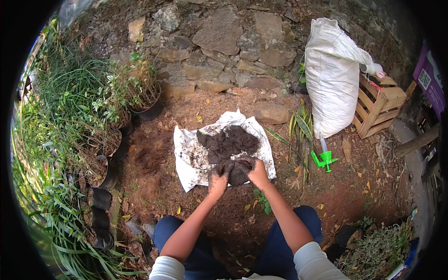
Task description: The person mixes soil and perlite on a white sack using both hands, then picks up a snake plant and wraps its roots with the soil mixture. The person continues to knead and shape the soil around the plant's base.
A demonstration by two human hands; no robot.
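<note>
Both my hands, smeared with dark soil, grip one rounded lump of wet dark soil (238, 175) between them. My left hand (219, 178) is on its left side and my right hand (257, 171) on its right; the fingers are partly hidden by soil. Under and beyond them lies a white woven plastic sheet (182, 147), flat on the ground and stained with soil. A larger heap of dark, moist soil (232, 140) rests on the middle of the sheet, close to my fingertips.
Brown fibre (150, 157) lies left of the sheet, near potted plants (148, 108). To the right are cut variegated leaves (302, 126), a green plastic spray head (325, 157), a full white woven sack (330, 80) and a wooden crate (379, 106). A stone wall (220, 35) stands behind.
</note>
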